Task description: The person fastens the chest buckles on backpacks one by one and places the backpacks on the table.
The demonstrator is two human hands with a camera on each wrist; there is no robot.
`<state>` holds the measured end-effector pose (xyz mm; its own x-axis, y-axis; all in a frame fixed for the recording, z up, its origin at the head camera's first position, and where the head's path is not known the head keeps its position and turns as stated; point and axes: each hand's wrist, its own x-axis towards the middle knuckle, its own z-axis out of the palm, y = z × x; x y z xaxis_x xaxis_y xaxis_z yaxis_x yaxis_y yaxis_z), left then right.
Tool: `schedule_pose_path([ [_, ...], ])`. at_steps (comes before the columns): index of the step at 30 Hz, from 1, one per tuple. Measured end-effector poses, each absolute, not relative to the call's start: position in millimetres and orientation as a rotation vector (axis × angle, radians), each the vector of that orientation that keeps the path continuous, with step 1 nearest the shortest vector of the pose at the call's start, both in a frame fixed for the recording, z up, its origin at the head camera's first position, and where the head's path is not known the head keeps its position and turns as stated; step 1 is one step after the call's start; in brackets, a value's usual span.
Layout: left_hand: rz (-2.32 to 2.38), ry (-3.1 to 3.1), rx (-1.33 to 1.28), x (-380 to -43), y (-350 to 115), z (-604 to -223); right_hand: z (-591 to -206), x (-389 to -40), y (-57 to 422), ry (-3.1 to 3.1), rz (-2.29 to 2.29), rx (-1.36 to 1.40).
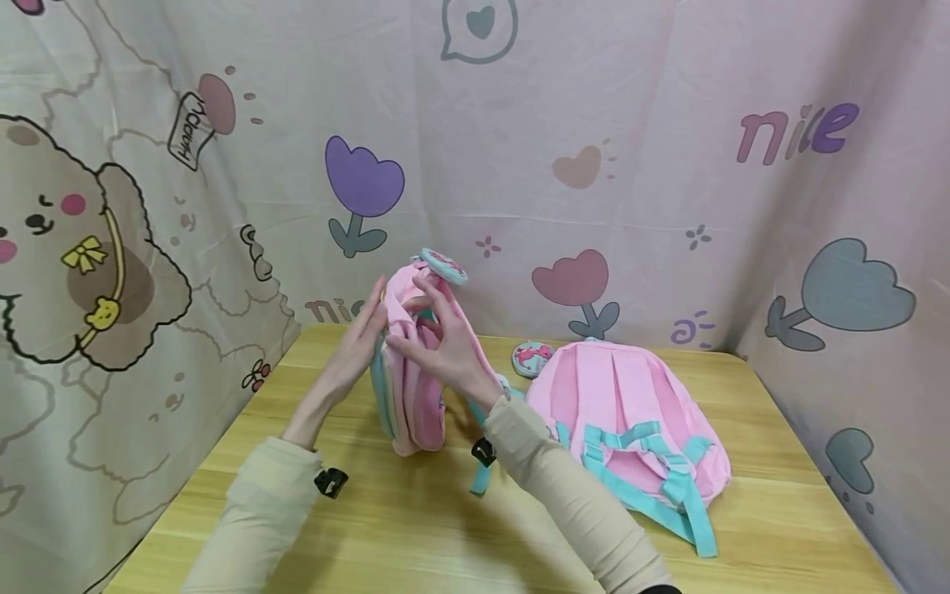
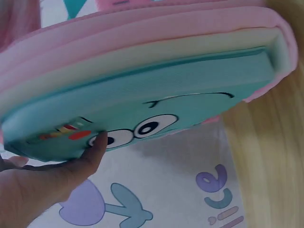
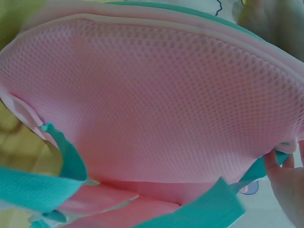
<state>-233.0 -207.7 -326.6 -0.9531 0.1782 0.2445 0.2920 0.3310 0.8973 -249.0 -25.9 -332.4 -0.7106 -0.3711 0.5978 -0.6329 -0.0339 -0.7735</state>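
A small pink backpack (image 1: pixel 425 404) stands on its base on the table, turned edge-on to the head view. My left hand (image 1: pixel 356 342) lies along its left side with straight fingers. In the left wrist view, a fingertip touches the turquoise front panel (image 2: pixel 190 104) beside a printed cartoon eye. My right hand (image 1: pixel 454 351) grips the backpack near its top, thumb and fingers bent around the edge. The right wrist view shows its fingertips at a turquoise strap (image 3: pixel 259 171) beside the pink mesh back (image 3: pixel 180 104). A round turquoise charm (image 1: pixel 444 266) tops the bag.
To the right, a second pink backpack (image 1: pixel 612 371) lies back side up, its turquoise straps (image 1: pixel 646 495) trailing over the wooden table (image 1: pixel 401 528). Beside its upper left edge is another round charm (image 1: pixel 533 359). A printed curtain (image 1: pixel 475 165) hangs behind the table.
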Motion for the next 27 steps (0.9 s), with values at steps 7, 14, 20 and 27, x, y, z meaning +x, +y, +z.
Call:
schedule_pose_path([
  [7, -1.672, -2.480, -0.387, -230, -214, -318, -340, -248, -35, -2.026, 1.744, 1.122],
  [14, -1.630, -2.478, -0.292, -228, -217, -314, -344, -247, -35, -2.088, 1.716, 1.061],
  [20, -1.532, -2.496, -0.256, -227, -224, -311, -349, -249, -29, -2.294, 1.581, 0.973],
  [27, -1.460, -2.491, -0.223, -220, -230, -311, -360, -254, -24, -2.519, 1.444, 1.077],
])
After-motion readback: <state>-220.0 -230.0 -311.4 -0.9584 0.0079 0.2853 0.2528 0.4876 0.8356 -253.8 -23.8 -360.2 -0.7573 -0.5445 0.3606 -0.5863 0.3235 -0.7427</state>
